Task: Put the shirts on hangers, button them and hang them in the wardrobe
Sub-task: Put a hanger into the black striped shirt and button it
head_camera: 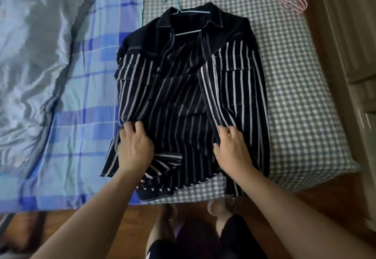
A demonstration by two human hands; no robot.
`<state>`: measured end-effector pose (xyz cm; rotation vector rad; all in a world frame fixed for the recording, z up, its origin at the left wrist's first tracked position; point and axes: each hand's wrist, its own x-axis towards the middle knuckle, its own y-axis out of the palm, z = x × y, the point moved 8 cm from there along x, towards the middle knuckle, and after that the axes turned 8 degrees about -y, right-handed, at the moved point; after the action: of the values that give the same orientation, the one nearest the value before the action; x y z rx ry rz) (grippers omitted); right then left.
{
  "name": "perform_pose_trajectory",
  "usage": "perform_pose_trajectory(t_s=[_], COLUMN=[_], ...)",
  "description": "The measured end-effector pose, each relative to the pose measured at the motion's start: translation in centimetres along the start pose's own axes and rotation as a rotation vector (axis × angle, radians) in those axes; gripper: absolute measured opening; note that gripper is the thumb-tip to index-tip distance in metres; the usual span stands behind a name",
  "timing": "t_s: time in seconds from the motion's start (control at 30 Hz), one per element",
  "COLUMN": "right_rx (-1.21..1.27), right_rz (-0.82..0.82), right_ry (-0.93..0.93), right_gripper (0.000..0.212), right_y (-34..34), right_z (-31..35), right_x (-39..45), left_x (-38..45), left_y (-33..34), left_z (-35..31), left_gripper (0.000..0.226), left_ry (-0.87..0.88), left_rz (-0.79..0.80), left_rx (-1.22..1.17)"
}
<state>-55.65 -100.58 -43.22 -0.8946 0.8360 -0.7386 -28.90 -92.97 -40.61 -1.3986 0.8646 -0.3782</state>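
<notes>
Far left: a crumpled grey-blue quilt (pixel 30 55) lies on the bed, on a blue plaid sheet (pixel 85 96) that runs to the near edge. Centre: a black shirt with white stripes (pixel 183 100) lies face up on a grey checked blanket (pixel 295 106), collar at the far end, hem at the near edge of the bed, front unbuttoned and spread apart. A light blue hanger (pixel 177 8) sits inside the collar, its hook pointing to the far side. Left hand (pixel 134 146) grips the left front panel near the hem, fingers curled into bunched fabric. Right hand (pixel 232 146) grips the edge of the right front panel at about the same height, fingers curled round the placket, thumb on the inner side. The two panels are well apart between the hands. Far right: pink hangers (pixel 293 0) lie on the checked blanket near its right edge, apart from the shirt. Near: wooden floor (pixel 91 224) below the bed edge
</notes>
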Motion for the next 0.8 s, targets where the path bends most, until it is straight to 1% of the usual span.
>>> perform_pose_trajectory(t_s=[0.07, 0.17, 0.23, 0.33, 0.4, 0.47, 0.5, 0.57, 0.6, 0.67, 0.73, 0.77, 0.8], right_rx=[-0.016, -0.044, -0.072, -0.141, -0.193, -0.129, -0.042, 0.125, 0.217, 0.393, 0.543, 0.596, 0.638], right_rz=[-0.014, -0.047, -0.048, 0.005, 0.028, 0.008, -0.027, -0.16, -0.244, -0.418, -0.563, -0.606, -0.625], right_ry=[0.145, 0.242, 0.26, 0.244, 0.204, 0.236, 0.29, 0.378, 0.404, 0.434, 0.431, 0.419, 0.399], right_gripper=[0.06, 0.051, 0.051, 0.065, 0.062, 0.055, 0.048, 0.027, 0.021, 0.03, 0.031, 0.029, 0.028], right_y=[0.3, 0.4, 0.5, 0.6, 0.5, -0.5, -1.4, -4.1, -5.8, -9.5, -12.8, -13.9, -14.5], right_z=[-1.4, -1.6, -1.6, -0.9, -0.3, -0.3, -0.5, -0.8, -0.8, -0.9, -0.6, -0.1, 0.5], right_x=[1.3, 2.5, 2.5, 1.6, 1.2, 1.2, 1.2, 0.8, 0.2, -1.4, -3.3, -3.9, -4.2], left_x=[1.8, 3.5, 4.1, 4.4, 3.9, 2.8, 2.1, 0.3, -0.3, -1.2, -2.3, -3.1, -4.4], left_y=[-1.0, -1.1, -0.8, -0.7, -1.4, -3.1, -3.9, -5.6, -6.9, -9.7, -12.0, -12.3, -11.9], left_z=[2.7, 6.0, 7.4, 8.6, 8.4, 6.9, 5.8, 3.7, 2.8, 1.3, -0.3, -1.8, -3.8], left_gripper=[0.028, 0.033, 0.036, 0.033, 0.027, 0.023, 0.026, 0.036, 0.037, 0.031, 0.027, 0.024, 0.022], left_ry=[-0.126, -0.218, -0.225, -0.264, -0.225, -0.135, -0.096, -0.042, -0.014, 0.026, 0.042, 0.061, 0.104], left_rz=[-0.057, -0.061, -0.041, 0.032, 0.046, 0.082, 0.151, 0.32, 0.356, 0.328, 0.21, 0.168, 0.183], left_rx=[-0.069, -0.128, -0.107, -0.114, -0.124, -0.208, -0.277, -0.385, -0.42, -0.506, -0.578, -0.591, -0.588])
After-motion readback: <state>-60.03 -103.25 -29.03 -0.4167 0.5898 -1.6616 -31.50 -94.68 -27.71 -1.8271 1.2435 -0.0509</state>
